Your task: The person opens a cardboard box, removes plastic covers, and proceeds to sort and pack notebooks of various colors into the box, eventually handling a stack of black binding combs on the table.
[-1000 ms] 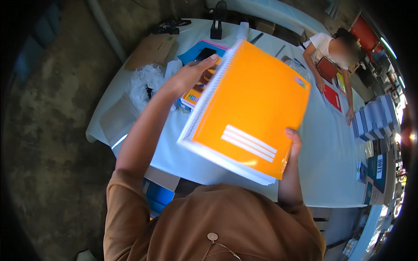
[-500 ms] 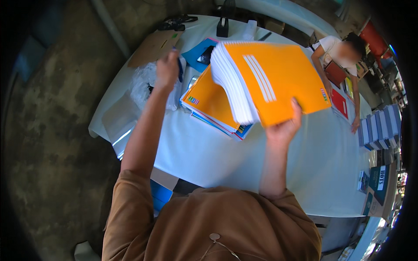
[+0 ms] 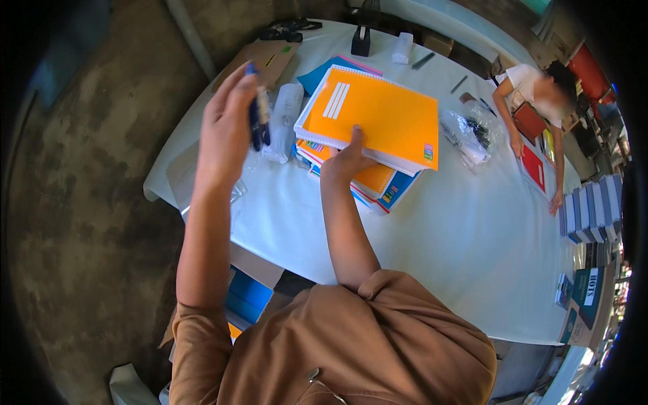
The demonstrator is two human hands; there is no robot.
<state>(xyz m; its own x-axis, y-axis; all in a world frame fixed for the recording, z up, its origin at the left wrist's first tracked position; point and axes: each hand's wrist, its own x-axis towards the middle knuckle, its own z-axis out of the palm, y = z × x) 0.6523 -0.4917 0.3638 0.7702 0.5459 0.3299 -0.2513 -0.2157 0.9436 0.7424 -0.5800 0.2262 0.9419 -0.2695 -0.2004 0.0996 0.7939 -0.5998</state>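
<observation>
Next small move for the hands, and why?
Probably square the orange spiral notebook with the notebook stack using the right hand: it lies skewed over those below, and the right thumb is already on its cover. The left hand is raised, holding a blurred blue pen-like item, so it seems less free.

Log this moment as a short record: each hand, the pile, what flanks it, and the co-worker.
left hand: raised, holding a blurred dark-blue pen-like object
right hand: gripping the near edge of an orange spiral-bound notebook, possibly several
pile: orange- and blue-covered notebooks underneath
left of pile: elongated white package
right of pile: crumpled clear plastic bag
co-worker: white shirt, hands near a flat red booklet
</observation>
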